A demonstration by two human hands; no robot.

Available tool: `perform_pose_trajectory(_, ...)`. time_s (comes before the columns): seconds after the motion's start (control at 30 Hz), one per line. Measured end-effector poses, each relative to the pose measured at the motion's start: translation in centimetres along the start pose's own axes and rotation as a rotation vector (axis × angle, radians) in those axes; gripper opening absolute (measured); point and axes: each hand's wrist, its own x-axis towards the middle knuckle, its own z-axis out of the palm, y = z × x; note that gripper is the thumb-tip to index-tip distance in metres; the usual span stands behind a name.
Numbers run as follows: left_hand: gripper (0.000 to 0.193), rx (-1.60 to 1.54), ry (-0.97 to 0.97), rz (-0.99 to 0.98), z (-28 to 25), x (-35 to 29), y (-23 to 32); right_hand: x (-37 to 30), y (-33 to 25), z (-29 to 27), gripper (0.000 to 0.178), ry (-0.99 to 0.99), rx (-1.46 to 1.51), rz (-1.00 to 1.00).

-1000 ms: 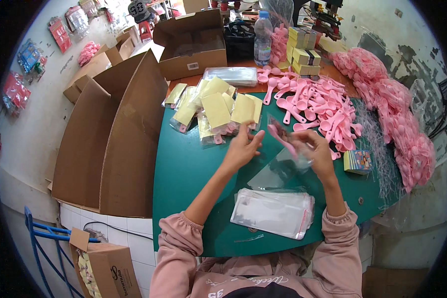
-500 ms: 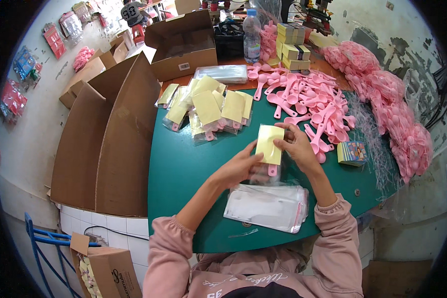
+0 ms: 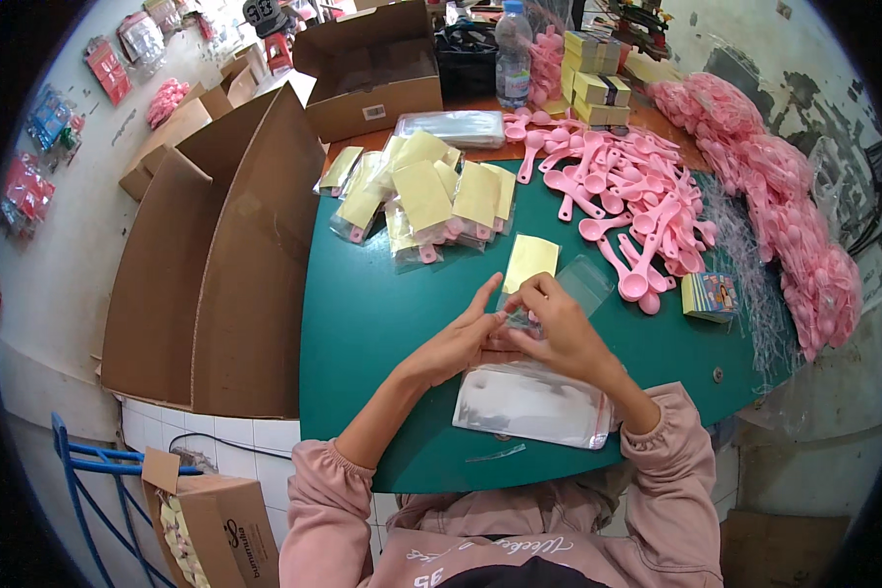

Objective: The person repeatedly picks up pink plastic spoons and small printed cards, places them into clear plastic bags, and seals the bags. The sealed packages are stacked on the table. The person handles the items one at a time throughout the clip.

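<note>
Above the middle of the green table, both hands work at the near end of a clear plastic bag with a yellow card (image 3: 532, 263) in it. My left hand (image 3: 458, 345) holds the bag's near end from the left, its index finger stretched along the side. My right hand (image 3: 565, 331) has its thumb and fingers bent together over the same end; a bit of pink shows between the hands. A transparent plastic piece (image 3: 586, 284) sticks out beyond my right hand. Just below the hands lies a stack of clear bags (image 3: 529, 407). A loose clear strip (image 3: 496, 454) rests near the table's front edge.
Filled bags with yellow cards (image 3: 426, 201) are heaped at the far left, beside a pile of pink spoons (image 3: 647, 191). Small printed cards (image 3: 708, 297) stand right of it. A tall cardboard box (image 3: 255, 255) borders the left; a water bottle (image 3: 513, 59) stands behind.
My right hand has moved from the card's top right corner down to the bag's near end. The transparent piece now shows at the right. The view has shifted slightly.
</note>
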Motion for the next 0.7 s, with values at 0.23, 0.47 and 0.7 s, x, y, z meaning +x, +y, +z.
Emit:
perform_pose_trajectory(0.23, 0.067, -0.166, -0.031, -0.067, 0.0, -0.4, 0.2, -0.9, -0.9, 0.9, 0.021, 0.004, -0.273, -0.107)
perform_pose_trajectory(0.47, 0.065, -0.297, 0.07, -0.013, 1.6, -0.2, -0.2, -1.1, -1.5, 0.6, 0.02, 0.082, -0.53, -0.24)
perform_pose_trajectory(0.7, 0.059, -0.266, 0.086, 0.07, 2.2, -0.1, -0.4, -1.1, -0.9, -0.3, 0.018, 0.009, -0.429, -0.352)
